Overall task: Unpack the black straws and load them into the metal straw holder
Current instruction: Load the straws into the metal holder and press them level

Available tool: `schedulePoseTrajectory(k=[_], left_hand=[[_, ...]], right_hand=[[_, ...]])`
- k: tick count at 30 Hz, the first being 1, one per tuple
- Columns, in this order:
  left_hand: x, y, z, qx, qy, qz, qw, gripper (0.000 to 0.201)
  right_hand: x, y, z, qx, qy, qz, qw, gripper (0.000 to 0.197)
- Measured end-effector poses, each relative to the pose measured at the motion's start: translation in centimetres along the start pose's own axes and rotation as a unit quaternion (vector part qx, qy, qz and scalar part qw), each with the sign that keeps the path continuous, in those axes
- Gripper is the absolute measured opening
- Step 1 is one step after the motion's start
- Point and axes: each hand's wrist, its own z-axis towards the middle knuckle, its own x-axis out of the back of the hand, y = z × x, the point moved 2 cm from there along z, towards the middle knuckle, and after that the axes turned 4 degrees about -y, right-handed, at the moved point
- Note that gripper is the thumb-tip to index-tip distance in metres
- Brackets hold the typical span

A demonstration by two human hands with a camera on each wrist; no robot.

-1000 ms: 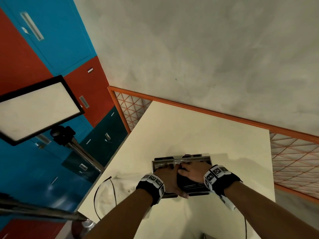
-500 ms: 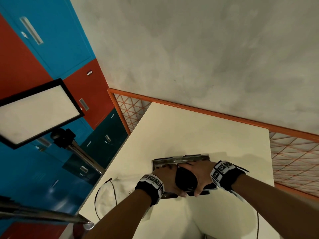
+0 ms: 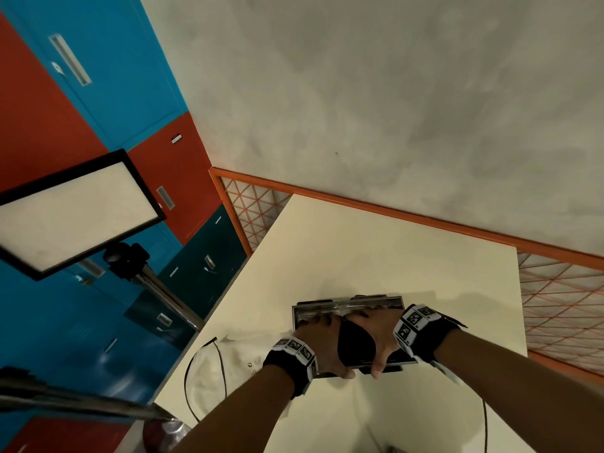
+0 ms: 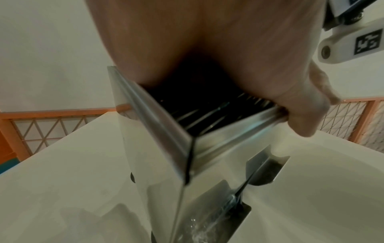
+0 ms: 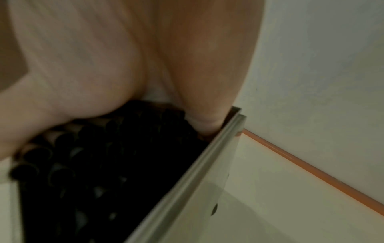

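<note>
The metal straw holder [image 3: 346, 305] lies open on the cream table [image 3: 392, 256] near its front. A bundle of black straws [image 3: 354, 344] sits in its top, and both hands are on it. My left hand [image 3: 322, 338] covers the bundle's left end, thumb hooked at the holder's near rim [image 4: 239, 131]. Over the right end lies my right hand [image 3: 376, 335], fingers reaching the far wall and thumb curled under the near side. The left wrist view shows straws [image 4: 207, 113] inside the box; the right wrist view shows their open ends [image 5: 93, 164] against the rim [image 5: 197, 172].
A white plastic bag [image 3: 235, 361] and a black cable [image 3: 188, 371] lie on the table left of the holder. A light panel [image 3: 75, 210] on a tripod stands off the left edge. An orange mesh rail [image 3: 562, 305] borders the table's back and right.
My right hand has slid to the right along the bundle, so more of the black straws shows between the hands. The left hand has stayed in place on the holder.
</note>
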Motion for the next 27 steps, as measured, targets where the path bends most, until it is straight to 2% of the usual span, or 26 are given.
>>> schedulePoseTrajectory(k=[4,8,13,17,23,27], left_hand=[[-0.5,0.0,-0.1,0.0,0.026,0.018,1.0,0.112],[-0.6,0.0,-0.1,0.002,0.027,0.016,1.0,0.113],[-0.5,0.0,-0.3,-0.003,0.03,0.012,0.999,0.118],[-0.1,0.5,-0.7,-0.011,0.026,0.007,1.0,0.112],[-0.4,0.8,-1.2,-0.013,0.046,0.031,0.998,0.101],[-0.9,0.7,-1.4,-0.028,0.08,0.033,0.996,0.103]], right_hand=[[-0.4,-0.3,0.0,-0.008,0.013,0.013,1.0,0.117],[-0.9,0.0,-0.1,0.0,0.045,0.038,0.998,0.123],[-1.3,0.2,0.1,0.01,0.06,0.004,0.998,0.131],[-1.5,0.1,0.2,0.002,0.039,-0.044,0.998,0.134],[-1.2,-1.3,0.3,-0.042,0.019,-0.098,0.994,0.117],[-1.9,-2.6,1.3,-0.053,0.077,-0.102,0.99,0.109]])
